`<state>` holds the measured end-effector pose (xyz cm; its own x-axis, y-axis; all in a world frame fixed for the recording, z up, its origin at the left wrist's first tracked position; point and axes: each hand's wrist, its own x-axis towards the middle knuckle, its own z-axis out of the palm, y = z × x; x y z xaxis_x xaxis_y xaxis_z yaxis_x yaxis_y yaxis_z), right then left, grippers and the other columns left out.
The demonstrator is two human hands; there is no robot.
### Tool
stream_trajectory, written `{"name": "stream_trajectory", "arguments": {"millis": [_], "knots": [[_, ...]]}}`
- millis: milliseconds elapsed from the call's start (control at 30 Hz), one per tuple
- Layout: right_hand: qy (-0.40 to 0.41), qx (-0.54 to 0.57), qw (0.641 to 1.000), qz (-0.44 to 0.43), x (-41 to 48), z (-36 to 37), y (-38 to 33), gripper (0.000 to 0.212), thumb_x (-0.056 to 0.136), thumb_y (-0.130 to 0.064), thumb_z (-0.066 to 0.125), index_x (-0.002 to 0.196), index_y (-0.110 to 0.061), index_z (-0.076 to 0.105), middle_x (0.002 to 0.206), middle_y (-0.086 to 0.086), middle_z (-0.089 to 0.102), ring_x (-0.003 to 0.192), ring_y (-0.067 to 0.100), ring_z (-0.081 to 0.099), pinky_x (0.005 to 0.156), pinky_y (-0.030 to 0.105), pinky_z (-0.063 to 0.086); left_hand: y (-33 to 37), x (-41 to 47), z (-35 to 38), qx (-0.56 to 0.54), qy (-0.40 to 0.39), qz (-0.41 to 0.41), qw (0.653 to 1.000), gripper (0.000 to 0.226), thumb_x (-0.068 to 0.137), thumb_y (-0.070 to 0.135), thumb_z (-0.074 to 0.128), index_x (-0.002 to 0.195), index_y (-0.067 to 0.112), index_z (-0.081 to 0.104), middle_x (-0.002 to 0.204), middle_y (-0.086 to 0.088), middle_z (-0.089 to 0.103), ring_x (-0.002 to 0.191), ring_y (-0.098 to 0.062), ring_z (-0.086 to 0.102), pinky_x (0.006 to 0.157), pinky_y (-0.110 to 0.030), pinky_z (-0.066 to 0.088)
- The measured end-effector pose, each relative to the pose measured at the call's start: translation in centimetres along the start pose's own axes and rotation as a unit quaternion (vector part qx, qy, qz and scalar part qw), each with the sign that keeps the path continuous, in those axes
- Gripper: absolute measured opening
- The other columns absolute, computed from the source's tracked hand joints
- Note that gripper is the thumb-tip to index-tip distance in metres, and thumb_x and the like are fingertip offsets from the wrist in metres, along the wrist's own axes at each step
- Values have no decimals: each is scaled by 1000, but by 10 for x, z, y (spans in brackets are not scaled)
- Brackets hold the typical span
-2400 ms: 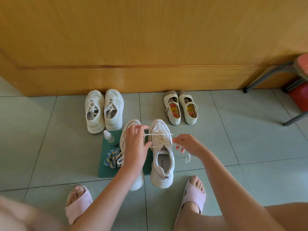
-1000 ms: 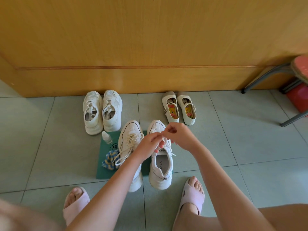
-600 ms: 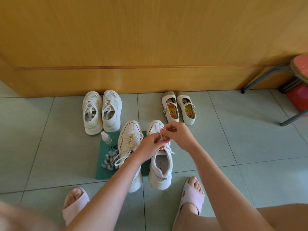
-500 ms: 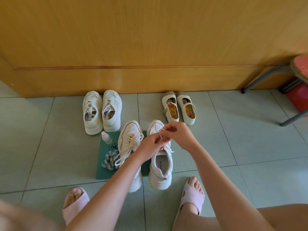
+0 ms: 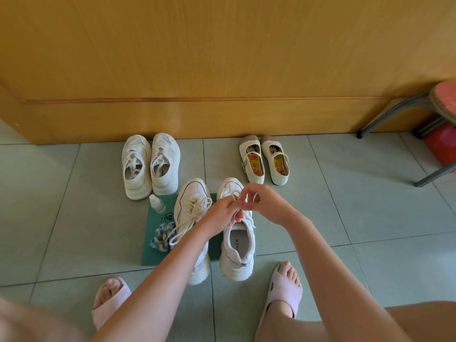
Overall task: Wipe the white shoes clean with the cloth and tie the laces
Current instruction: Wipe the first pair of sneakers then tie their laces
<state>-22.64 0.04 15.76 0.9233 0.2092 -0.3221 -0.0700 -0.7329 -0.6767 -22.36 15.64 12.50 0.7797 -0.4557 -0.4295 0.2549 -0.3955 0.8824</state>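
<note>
A lace loop (image 5: 235,193) is being pinched between the left hand (image 5: 222,211) and right hand (image 5: 266,203) over the white sneaker (image 5: 238,248) at the green mat's (image 5: 158,253) right edge — it could be lost if either pinch is slackened.

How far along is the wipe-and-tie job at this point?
Wiping looks done: the cloth lies set down on the mat, and both shoes there look clean. In hand: the left hand and right hand pinch a lace loop over the right shoe, bow not yet tight. Left to do: the left shoe has loose laces trailing onto the cloth.
</note>
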Motion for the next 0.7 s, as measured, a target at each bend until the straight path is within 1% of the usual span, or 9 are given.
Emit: {"name": "stream_trajectory", "arguments": {"millis": [67, 133, 233, 333, 433, 500, 567, 633, 700], "knots": [[-11, -24, 1000, 11, 2, 1, 2, 6, 88, -18, 63, 89, -16, 56, 77, -9, 48, 64, 4, 41, 58, 13, 35, 0, -1, 1, -1, 7, 4, 1000, 36, 100, 34, 39, 87, 8, 61, 75, 0, 64, 69, -15, 55, 66, -26, 44], [4, -1, 999, 35, 3, 3, 3, 7, 91, -18, 59, 89, -14, 54, 77, -6, 50, 65, 8, 44, 60, 14, 38, 2, -2, 0, -37, 19, 8, 999, 35, 101, 31, 39, 91, 8, 63, 75, 0, 65, 68, -11, 58, 62, -19, 45], [67, 115, 987, 87, 0, 8, 6, 7, 95, -16, 52, 91, -10, 52, 73, 0, 52, 65, 13, 48, 63, 21, 43, 3, -6, 0, -131, 41, 5, 991, 30, 101, 27, 40, 100, 10, 65, 74, 4, 66, 64, -2, 61, 57, -13, 46], [78, 248, 958, 118, -2, 13, 9, 6, 96, -9, 49, 93, -5, 52, 75, 4, 55, 68, 14, 52, 69, 28, 48, 3, -7, 4, -209, 65, -20, 976, 25, 99, 26, 44, 92, 19, 67, 73, 4, 67, 63, -2, 62, 59, -16, 46], [95, 325, 934, 111, -3, 15, 10, 4, 94, -5, 50, 96, -2, 54, 76, 9, 58, 67, 17, 55, 69, 28, 49, 4, -6, 7, -202, 84, -32, 975, 24, 99, 25, 45, 96, 14, 66, 76, 1, 68, 59, 1, 62, 56, -13, 47], [88, 314, 940, 96, -2, 14, 8, 11, 92, -6, 55, 103, -4, 54, 78, 10, 61, 67, 16, 56, 67, 26, 50, 3, -4, 6, -187, 79, -37, 979, 27, 98, 25, 47, 102, 7, 66, 79, 0, 69, 62, 0, 62, 57, -12, 48], [64, 254, 962, 78, -1, 11, 5, 19, 89, -9, 61, 108, -7, 57, 79, 7, 63, 65, 13, 58, 65, 24, 51, 3, -3, 4, -168, 75, -45, 982, 28, 98, 25, 47, 97, 6, 68, 79, 0, 70, 69, -8, 62, 60, -13, 48], [55, 212, 974, 60, 0, 8, 2, 14, 88, -9, 63, 101, -5, 63, 78, 6, 65, 64, 13, 59, 64, 23, 52, 2, -2, 1, -164, 67, -55, 983, 27, 97, 26, 50, 91, 9, 70, 82, -2, 70, 76, -15, 60, 66, -17, 48], [84, 222, 969, 60, 0, 8, 2, 10, 87, -6, 63, 95, 0, 66, 76, 8, 66, 61, 14, 61, 62, 21, 54, 1, -1, -1, -204, 53, -72, 975, 26, 96, 26, 53, 92, 8, 71, 84, -6, 69, 80, -17, 59, 72, -23, 48]]}}
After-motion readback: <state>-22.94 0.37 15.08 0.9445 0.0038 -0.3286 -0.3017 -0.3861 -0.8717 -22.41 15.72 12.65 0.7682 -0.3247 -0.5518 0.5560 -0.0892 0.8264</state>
